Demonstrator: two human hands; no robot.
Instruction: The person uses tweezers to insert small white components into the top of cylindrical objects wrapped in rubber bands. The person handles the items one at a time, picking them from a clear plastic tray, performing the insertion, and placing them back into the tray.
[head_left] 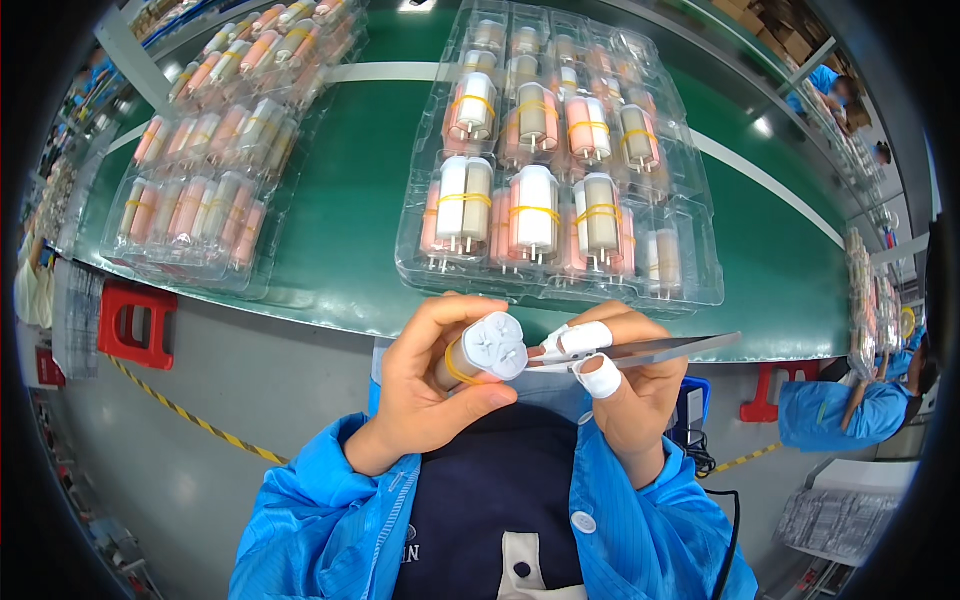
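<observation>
- Your left fingers [478, 402] grasp the yellow-banded cylinder bundle [496, 347], pale end facing you, near the edge of the tabletop [350, 200].
- Your right fingers [600, 378] grip a metal tool [690, 347], tip just beside that bundle.
- Clear trays [690, 285] sit beyond.

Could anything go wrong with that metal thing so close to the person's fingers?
Maybe. The metal tool in the right hand could slip and poke the left hand, whose thumb is close to its tip. It might also scratch the bundle. And if the yellow band slid off, the bundle could come apart.
</observation>
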